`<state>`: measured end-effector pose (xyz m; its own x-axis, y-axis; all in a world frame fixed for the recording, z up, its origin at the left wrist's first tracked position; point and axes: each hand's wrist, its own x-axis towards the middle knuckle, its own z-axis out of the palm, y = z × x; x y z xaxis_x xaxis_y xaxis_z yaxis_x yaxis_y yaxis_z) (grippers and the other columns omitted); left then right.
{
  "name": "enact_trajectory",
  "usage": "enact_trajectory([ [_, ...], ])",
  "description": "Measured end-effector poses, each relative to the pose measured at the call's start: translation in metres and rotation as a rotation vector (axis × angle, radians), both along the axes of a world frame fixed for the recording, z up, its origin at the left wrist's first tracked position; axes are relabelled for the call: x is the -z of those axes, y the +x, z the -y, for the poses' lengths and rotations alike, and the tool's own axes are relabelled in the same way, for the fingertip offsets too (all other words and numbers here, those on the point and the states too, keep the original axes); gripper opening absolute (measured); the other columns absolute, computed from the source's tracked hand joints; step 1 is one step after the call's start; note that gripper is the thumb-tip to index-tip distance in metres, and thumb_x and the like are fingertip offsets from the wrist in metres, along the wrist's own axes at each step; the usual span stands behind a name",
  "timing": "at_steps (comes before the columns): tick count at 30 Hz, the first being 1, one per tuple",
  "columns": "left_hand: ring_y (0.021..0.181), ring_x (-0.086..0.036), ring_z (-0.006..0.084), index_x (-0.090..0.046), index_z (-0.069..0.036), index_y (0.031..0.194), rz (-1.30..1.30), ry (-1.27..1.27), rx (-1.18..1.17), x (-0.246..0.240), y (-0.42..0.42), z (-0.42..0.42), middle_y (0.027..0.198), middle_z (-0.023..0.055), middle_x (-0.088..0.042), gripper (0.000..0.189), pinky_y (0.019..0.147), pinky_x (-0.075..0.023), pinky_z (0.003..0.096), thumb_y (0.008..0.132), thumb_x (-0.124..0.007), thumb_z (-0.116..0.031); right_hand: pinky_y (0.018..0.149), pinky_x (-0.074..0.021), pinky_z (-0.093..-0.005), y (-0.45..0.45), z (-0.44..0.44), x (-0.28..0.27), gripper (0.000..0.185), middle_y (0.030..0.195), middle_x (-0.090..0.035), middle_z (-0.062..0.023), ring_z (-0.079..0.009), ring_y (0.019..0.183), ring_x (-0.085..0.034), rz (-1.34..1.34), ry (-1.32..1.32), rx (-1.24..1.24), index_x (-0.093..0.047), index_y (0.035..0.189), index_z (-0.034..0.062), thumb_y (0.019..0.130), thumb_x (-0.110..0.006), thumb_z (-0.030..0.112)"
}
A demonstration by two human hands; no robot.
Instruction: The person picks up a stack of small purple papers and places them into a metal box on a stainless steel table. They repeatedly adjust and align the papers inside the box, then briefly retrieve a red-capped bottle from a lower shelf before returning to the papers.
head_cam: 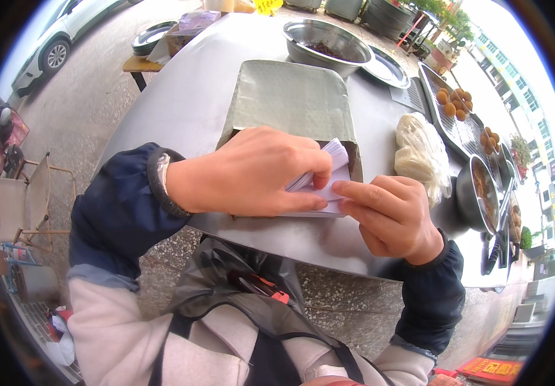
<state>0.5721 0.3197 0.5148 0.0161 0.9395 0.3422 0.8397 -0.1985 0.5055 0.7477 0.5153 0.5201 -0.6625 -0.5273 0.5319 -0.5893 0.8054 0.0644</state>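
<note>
A sheaf of white paper slips is gripped between the thumb and fingers of my left hand, over an open box. My right hand pinches the near right edge of a white sheet with thumb and fingertips. The box's greenish-grey lid is raised and leans away from me, worn along its edges. Both hands hide most of the box's inside. The box stands near the front edge of a metal table.
Beyond the lid is a steel bowl of dark food, beside a plate. Rightward lie a tied plastic bag, a tray with round brown balls, and a steel bowl of reddish food. A folding chair stands at left.
</note>
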Motion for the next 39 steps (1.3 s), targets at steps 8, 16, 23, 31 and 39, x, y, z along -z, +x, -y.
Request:
enact_trajectory([
  [8, 0.077, -0.066, 0.0331, -0.064, -0.007, 0.106, -0.055, 0.117, 0.029, 0.0051, 0.0006, 0.0010, 0.092, 0.0122, -0.067, 0.023, 0.068, -0.0522, 0.0386, 0.085, -0.074, -0.012, 0.051, -0.0455, -0.0309, 0.0013, -0.0039, 0.0020, 0.038, 0.103, -0.069, -0.0133, -0.0193, 0.062, -0.060, -0.097, 0.008, 0.072, -0.072, 0.098, -0.0036, 0.060, -0.066, -0.005],
  [16, 0.076, -0.066, 0.0339, -0.064, -0.008, 0.116, -0.024, 0.174, 0.030, 0.0035, 0.0030, 0.0009, 0.093, 0.0142, -0.064, 0.030, 0.066, -0.0522, 0.0383, 0.087, -0.066, -0.002, 0.049, -0.0453, -0.0308, 0.0019, -0.0049, 0.0034, 0.025, 0.088, -0.064, -0.0065, -0.0179, 0.060, -0.060, -0.200, -0.054, 0.074, -0.069, 0.087, 0.0001, 0.063, -0.069, 0.001],
  [23, 0.072, -0.063, 0.0298, -0.069, -0.009, 0.107, -0.012, 0.040, 0.060, -0.0009, -0.0013, 0.0039, 0.091, 0.0106, -0.063, 0.018, 0.063, -0.0495, 0.0354, 0.089, -0.073, -0.009, 0.048, -0.0439, -0.0295, 0.0059, -0.0061, 0.0015, 0.027, 0.090, -0.069, -0.0108, -0.0186, 0.058, -0.063, -0.150, -0.048, 0.060, -0.071, 0.091, -0.0012, 0.065, -0.068, -0.006],
  [31, 0.073, -0.062, 0.0290, -0.070, -0.008, 0.103, 0.001, 0.038, 0.059, -0.0002, -0.0028, 0.0016, 0.090, 0.0094, -0.063, 0.024, 0.064, -0.0491, 0.0356, 0.087, -0.081, -0.020, 0.049, -0.0445, -0.0295, 0.0063, -0.0058, -0.0005, 0.027, 0.090, -0.070, -0.0111, -0.0196, 0.059, -0.064, -0.150, -0.049, 0.068, -0.071, 0.092, -0.0010, 0.065, -0.068, -0.006],
  [39, 0.078, -0.065, 0.0303, -0.068, -0.008, 0.101, 0.028, 0.040, 0.043, 0.0016, -0.0020, 0.0014, 0.090, 0.0104, -0.065, 0.019, 0.068, -0.0503, 0.0366, 0.087, -0.079, -0.016, 0.048, -0.0451, -0.0291, 0.0017, -0.0042, 0.0039, 0.026, 0.094, -0.069, -0.0062, -0.0154, 0.059, -0.060, -0.211, -0.062, 0.043, -0.071, 0.089, 0.0006, 0.063, -0.070, 0.000],
])
